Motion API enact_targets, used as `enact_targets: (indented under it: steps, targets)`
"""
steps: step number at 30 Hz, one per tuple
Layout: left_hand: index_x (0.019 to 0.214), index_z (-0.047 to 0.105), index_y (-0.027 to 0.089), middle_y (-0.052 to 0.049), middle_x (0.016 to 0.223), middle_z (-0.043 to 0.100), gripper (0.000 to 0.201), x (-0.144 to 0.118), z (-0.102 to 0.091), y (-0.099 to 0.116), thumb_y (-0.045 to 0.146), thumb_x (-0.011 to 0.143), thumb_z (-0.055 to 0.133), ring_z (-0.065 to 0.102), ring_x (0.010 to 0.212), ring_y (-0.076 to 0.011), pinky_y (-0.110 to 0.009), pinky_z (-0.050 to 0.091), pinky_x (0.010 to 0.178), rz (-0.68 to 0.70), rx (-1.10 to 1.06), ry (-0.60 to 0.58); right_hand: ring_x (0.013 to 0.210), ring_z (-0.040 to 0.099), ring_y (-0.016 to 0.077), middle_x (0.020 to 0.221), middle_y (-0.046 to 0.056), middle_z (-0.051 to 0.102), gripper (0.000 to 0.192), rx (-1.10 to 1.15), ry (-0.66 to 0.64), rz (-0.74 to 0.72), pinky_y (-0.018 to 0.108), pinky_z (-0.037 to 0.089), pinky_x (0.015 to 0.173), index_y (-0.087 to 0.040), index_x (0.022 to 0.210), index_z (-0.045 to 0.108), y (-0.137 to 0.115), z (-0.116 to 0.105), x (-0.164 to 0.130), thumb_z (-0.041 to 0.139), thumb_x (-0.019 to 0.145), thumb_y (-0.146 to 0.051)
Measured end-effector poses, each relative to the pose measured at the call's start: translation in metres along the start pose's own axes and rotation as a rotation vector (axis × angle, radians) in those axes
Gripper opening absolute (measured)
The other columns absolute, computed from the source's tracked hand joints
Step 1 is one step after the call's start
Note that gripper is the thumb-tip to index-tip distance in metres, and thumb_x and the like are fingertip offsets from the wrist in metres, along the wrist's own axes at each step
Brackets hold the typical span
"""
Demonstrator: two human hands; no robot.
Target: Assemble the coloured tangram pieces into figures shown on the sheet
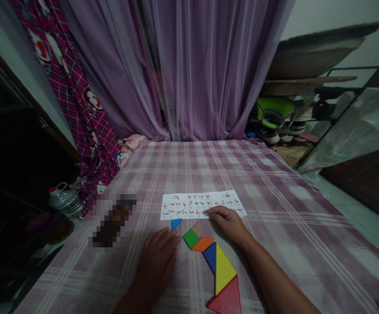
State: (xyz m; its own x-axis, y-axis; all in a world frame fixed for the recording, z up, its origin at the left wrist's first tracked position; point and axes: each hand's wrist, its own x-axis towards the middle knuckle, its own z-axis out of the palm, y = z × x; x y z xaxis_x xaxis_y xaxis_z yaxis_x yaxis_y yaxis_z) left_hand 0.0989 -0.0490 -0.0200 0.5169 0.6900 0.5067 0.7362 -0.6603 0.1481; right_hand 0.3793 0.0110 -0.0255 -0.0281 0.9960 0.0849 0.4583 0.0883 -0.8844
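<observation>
Coloured tangram pieces lie joined on a checked cloth: a green square [191,238], an orange piece [202,244], a blue triangle [211,257], a yellow triangle [223,270] and a red triangle [226,301]. A small blue triangle [175,223] lies apart, just above my left hand [156,261], which rests flat with fingers near the green square. A tan piece [196,228] sits above the green one. My right hand [229,223] rests with fingertips on the lower edge of a white sheet of printed figures [201,204]. Neither hand holds anything.
A blurred dark object [112,220] lies on the cloth [274,196] to the left. Purple curtains [189,69] hang behind. A plastic jug [63,200] stands off the left edge; shelves with shoes [274,117] are at the back right.
</observation>
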Motion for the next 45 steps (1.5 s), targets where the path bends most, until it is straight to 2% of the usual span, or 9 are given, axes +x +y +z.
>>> enact_targets:
  steps: [4,8,12,16,24,28,34,39,45]
  targets:
    - [0.128,0.058,0.023,-0.008,0.133,0.062,0.036,-0.001,0.004,-0.007,0.02,0.095,0.046,0.053,0.127,-0.0258,-0.045,0.044,0.101,-0.054,0.067,0.007,0.08,0.067,0.0214,0.091,0.005,0.075,0.027,0.168,0.035,0.11,0.036,0.053,0.075,-0.021,0.091,0.073,0.005,-0.003,0.001,0.054,0.078,-0.033]
    - [0.139,0.049,0.02,-0.01,0.141,0.056,0.045,-0.003,0.011,-0.012,0.029,0.095,0.047,0.044,0.136,-0.0281,-0.048,0.039,0.107,-0.083,0.112,-0.085,0.064,0.06,0.0176,0.08,0.004,0.072,0.032,0.309,0.063,0.16,0.03,0.048,0.06,-0.02,0.09,0.074,0.004,-0.004,0.001,0.059,0.073,-0.043]
    - [0.141,0.047,0.022,-0.008,0.141,0.057,0.046,-0.006,0.016,-0.014,0.031,0.096,0.045,0.043,0.136,-0.0269,-0.049,0.035,0.111,-0.105,0.118,-0.144,0.058,0.055,0.0152,0.068,0.002,0.068,0.031,0.393,0.084,0.159,0.028,0.043,0.054,-0.02,0.084,0.075,0.001,-0.004,0.001,0.066,0.068,-0.044]
    - [0.138,0.051,0.023,-0.008,0.142,0.056,0.043,-0.006,0.015,-0.012,0.033,0.096,0.046,0.044,0.136,-0.0277,-0.05,0.036,0.111,-0.1,0.112,-0.107,0.054,0.052,0.0145,0.062,0.0,0.064,0.026,0.408,0.091,0.152,0.027,0.04,0.051,-0.022,0.083,0.076,0.0,-0.004,0.001,0.067,0.068,-0.042]
    - [0.137,0.05,0.023,-0.009,0.136,0.06,0.041,-0.001,0.012,-0.025,0.032,0.097,0.043,0.051,0.128,-0.0266,-0.049,0.04,0.107,-0.107,0.008,-0.078,0.057,0.055,0.0141,0.071,0.002,0.07,0.028,0.43,0.116,0.133,0.027,0.042,0.053,-0.02,0.082,0.076,0.004,-0.004,0.001,0.067,0.067,-0.042]
    - [0.13,0.055,0.022,-0.009,0.129,0.063,0.04,0.012,0.007,-0.033,0.038,0.094,0.051,0.055,0.12,-0.0277,-0.048,0.042,0.103,-0.166,-0.062,-0.166,0.059,0.057,0.0144,0.076,0.003,0.072,0.028,0.424,0.12,0.128,0.029,0.046,0.059,-0.02,0.082,0.075,0.005,-0.004,0.002,0.066,0.067,-0.042]
    - [0.12,0.062,0.026,-0.006,0.115,0.066,0.033,0.032,0.002,-0.025,0.033,0.088,0.061,0.058,0.109,-0.0269,-0.047,0.042,0.097,-0.273,-0.073,-0.245,0.061,0.059,0.0157,0.078,0.003,0.073,0.025,0.384,0.116,0.084,0.03,0.049,0.062,-0.021,0.082,0.076,0.006,-0.004,0.002,0.065,0.07,-0.04]
    - [0.115,0.064,0.025,-0.006,0.113,0.066,0.029,0.035,0.003,-0.023,0.033,0.087,0.061,0.057,0.108,-0.0273,-0.047,0.04,0.096,-0.28,-0.089,-0.234,0.065,0.062,0.0169,0.082,0.004,0.075,0.025,0.355,0.121,0.059,0.031,0.05,0.065,-0.022,0.081,0.076,0.01,-0.002,0.003,0.065,0.071,-0.042]
    - [0.119,0.063,0.027,-0.005,0.113,0.067,0.031,0.037,0.005,-0.022,0.036,0.09,0.059,0.058,0.107,-0.0267,-0.045,0.041,0.094,-0.238,-0.154,-0.232,0.067,0.063,0.0172,0.085,0.004,0.076,0.025,0.318,0.135,0.04,0.031,0.051,0.066,-0.022,0.083,0.077,0.012,-0.001,0.002,0.064,0.073,-0.043]
